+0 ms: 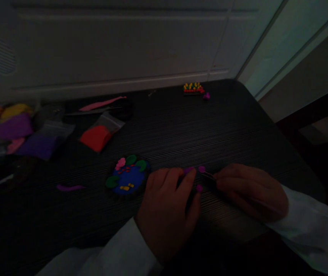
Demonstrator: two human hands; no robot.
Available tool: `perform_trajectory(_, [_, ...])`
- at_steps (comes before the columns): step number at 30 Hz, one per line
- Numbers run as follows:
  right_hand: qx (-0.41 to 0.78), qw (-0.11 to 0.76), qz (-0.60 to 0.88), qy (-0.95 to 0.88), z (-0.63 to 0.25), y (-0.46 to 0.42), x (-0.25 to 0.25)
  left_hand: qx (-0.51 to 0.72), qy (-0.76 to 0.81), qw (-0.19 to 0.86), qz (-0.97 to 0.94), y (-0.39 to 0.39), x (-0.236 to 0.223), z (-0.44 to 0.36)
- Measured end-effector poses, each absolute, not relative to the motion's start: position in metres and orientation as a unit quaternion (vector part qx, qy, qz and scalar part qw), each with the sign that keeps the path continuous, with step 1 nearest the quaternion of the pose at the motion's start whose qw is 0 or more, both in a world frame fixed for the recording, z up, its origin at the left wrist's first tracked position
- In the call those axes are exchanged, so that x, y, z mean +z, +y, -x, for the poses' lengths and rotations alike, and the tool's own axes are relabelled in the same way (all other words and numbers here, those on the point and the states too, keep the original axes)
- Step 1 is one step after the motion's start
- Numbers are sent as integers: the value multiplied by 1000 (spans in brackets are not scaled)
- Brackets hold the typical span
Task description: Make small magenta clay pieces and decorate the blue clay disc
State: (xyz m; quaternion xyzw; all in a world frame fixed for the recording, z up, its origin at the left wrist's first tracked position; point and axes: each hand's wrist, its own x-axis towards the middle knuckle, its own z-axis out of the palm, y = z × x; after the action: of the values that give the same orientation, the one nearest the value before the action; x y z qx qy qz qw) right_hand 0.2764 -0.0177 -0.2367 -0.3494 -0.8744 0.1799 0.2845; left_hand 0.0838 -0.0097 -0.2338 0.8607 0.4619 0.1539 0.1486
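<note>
The picture is very dark. My left hand (166,212) rests on the dark wood-grain table (224,130), its fingertips against small magenta clay bits (199,188). Another magenta bit (201,169) lies just beyond them. My right hand (247,193) comes in from the right, its fingers closed on a thin pale-tipped tool (208,175), which points towards the magenta bits. To the left of my left hand lies a blue clay disc (128,177) with green leaves and a pink flower. Whether my left hand holds anything is hidden.
Clear plastic bags of red (93,138) and purple clay (37,145) lie at the left, near a pink clay tool (102,103) and a purple clay strip (69,188). A small red-and-yellow clay piece (193,89) sits by the white wall at the table's far edge.
</note>
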Motion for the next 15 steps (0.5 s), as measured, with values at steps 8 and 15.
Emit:
perform_trajectory(8, [153,268,319,-896,-278,-17,-238,150,461,159,-860,-12,-234,-83])
perform_trajectory(15, [142,270,315,-899,-276,-17,-235,150,463,161,-859,-14,-233,-83])
